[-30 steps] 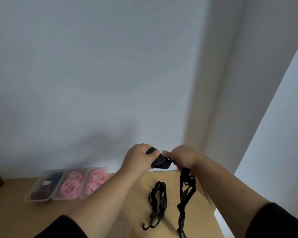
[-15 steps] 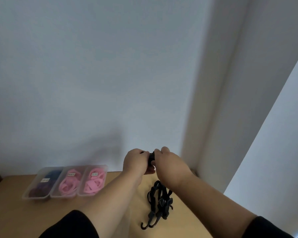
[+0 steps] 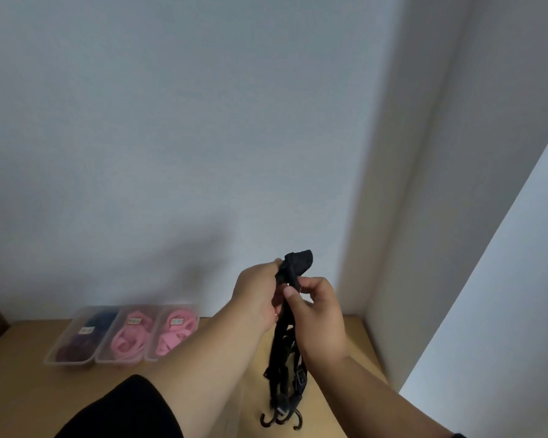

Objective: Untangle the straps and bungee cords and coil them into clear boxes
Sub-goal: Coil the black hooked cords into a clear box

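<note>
Plain pale wall, corner column on the right, wooden desk point(image 3: 23, 390) at the bottom of view. Three clear boxes point(image 3: 124, 335) sit in a row against the wall on the desk's left side, touching side to side: left one holds a dark coil point(image 3: 87, 335), the middle and right ones hold pink straps point(image 3: 152, 335). Small labels on each, unreadable

Person holds a black bungee bundle point(image 3: 285, 358) up off the desk, centre-right. Left hand point(image 3: 260, 295) is closed around the top of the bundle, where a folded black wad sticks out above the fist. Right hand point(image 3: 320, 317) pinches the same bundle just below that, thumb and forefinger clamped on the cords. The rest hangs straight down between the forearms; buckles visible partway, hooks point(image 3: 280, 420) at the bottom end near or touching the desk, can't tell which

Progress read: three boxes filled, so most of the job looks done. This black set looks gathered into parallel strands, not yet coiled tight and not boxed. A faint clear edge shows near the left forearm, maybe an empty box, too blurred to confirm. Left: finish the coil, drop it in a box. No other loose straps in view
</note>
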A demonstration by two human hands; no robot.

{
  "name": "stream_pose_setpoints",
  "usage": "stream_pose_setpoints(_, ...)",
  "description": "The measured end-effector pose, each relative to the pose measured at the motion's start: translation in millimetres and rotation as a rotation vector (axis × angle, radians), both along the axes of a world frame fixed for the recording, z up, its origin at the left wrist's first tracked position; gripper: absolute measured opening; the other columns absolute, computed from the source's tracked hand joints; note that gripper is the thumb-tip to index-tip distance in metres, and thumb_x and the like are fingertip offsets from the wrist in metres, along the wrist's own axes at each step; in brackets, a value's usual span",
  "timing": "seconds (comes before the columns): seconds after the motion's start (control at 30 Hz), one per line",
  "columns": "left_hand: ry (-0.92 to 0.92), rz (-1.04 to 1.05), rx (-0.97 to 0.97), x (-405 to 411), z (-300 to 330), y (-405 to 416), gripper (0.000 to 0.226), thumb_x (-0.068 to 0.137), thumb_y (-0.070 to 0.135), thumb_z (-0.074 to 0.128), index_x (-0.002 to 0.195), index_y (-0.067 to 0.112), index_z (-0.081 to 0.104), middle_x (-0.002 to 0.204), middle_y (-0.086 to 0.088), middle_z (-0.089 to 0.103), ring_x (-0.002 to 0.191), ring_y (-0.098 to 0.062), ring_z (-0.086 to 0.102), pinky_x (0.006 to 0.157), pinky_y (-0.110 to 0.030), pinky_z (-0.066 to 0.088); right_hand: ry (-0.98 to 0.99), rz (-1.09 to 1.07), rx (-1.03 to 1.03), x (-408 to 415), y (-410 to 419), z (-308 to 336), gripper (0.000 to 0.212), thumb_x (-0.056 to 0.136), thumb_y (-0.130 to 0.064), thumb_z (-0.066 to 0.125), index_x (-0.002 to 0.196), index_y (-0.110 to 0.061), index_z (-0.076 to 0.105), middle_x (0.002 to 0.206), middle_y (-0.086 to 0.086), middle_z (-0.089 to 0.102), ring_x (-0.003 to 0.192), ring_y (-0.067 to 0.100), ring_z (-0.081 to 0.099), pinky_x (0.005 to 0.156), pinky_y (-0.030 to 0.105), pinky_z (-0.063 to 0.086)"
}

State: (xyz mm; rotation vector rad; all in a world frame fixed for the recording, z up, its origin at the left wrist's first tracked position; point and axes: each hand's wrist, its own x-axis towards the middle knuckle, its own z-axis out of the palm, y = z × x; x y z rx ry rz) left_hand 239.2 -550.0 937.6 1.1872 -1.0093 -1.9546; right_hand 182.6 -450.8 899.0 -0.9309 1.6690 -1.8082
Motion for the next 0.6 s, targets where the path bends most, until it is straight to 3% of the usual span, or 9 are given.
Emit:
stream_pose_setpoints(0.03,0.002,-0.018,-0.024,-0.2,3.3,-0.8,0.023,0.090,0.028,0.066,0.077,0.011,0.073,0.058,-0.007,0.059,0.042,-0.020,0.044,0.041,-0.025,0.037,-0.116,0.054,-0.044,-1.0,0.8,1.1,0.007,0.098,-0.027,0.063,0.095,-0.031,0.057,0.074,0.007,0.072,0.063,0.021,0.068,0.054,0.024,0.051)
stream_pose_setpoints(0.1,0.047,-0.069,-0.129,2.6,12.3,-3.9,0.023,0.093,0.024,0.066,0.074,0.011,0.073,0.059,-0.003,0.058,0.047,-0.016,0.045,0.048,-0.026,0.046,-0.272,0.197,-0.110,-6.1,2.3,1.9,0.018,0.098,-0.027,0.063,0.097,-0.013,0.053,0.071,0.015,0.064,0.053,0.024,0.057,0.046,0.030,0.046)
stream_pose_setpoints(0.27,0.084,-0.412,-0.411,18.8,34.8,-5.8,0.030,0.095,0.019,0.063,0.067,0.013,0.068,0.056,-0.001,0.051,0.051,-0.017,0.036,0.053,-0.029,0.041,-0.394,0.603,-0.020,-26.0,10.1,3.8,0.046,0.079,-0.053,0.078,0.092,-0.012,0.062,0.069,0.009,0.059,0.038,0.010,0.034,0.040,0.016,0.028)
stream_pose_setpoints(0.4,-0.035,-0.619,-0.488,27.2,41.5,-4.9,0.027,0.096,0.018,0.063,0.071,0.016,0.071,0.059,-0.001,0.055,0.048,-0.014,0.040,0.048,-0.025,0.037,-0.199,0.822,0.197,-48.4,13.3,18.9,0.054,0.071,-0.058,0.084,0.087,-0.011,0.063,0.059,0.006,0.048,0.039,0.008,0.031,0.038,0.016,0.026)
stream_pose_setpoints(0.47,-0.138,-0.709,-0.528,29.7,39.4,-3.1,0.028,0.096,0.019,0.063,0.070,0.020,0.074,0.059,0.001,0.055,0.044,-0.011,0.039,0.044,-0.021,0.037,-0.035,0.852,0.337,-59.9,13.6,31.7,0.032,0.075,-0.042,0.085,0.079,-0.017,0.065,0.059,0.004,0.045,0.043,0.010,0.030,0.040,0.017,0.023)
stream_pose_setpoints(0.53,-0.240,-0.768,-0.586,30.3,33.5,-0.2,0.027,0.096,0.020,0.064,0.070,0.022,0.073,0.059,0.002,0.054,0.042,-0.011,0.037,0.044,-0.020,0.037,0.099,0.831,0.483,-69.8,14.2,43.0,0.006,0.073,-0.015,0.071,0.071,-0.019,0.067,0.059,0.005,0.043,0.049,0.012,0.029,0.045,0.020,0.021)
stream_pose_setpoints(0.6,-0.358,-0.811,-0.686,29.5,26.7,3.3,0.022,0.095,0.025,0.064,0.075,0.020,0.072,0.062,0.000,0.052,0.041,-0.012,0.039,0.047,-0.020,0.039,0.235,0.809,0.631,-76.6,12.7,50.3,0.017,0.070,-0.006,0.058,0.076,-0.015,0.071,0.066,0.008,0.043,0.055,0.013,0.032,0.051,0.025,0.024)
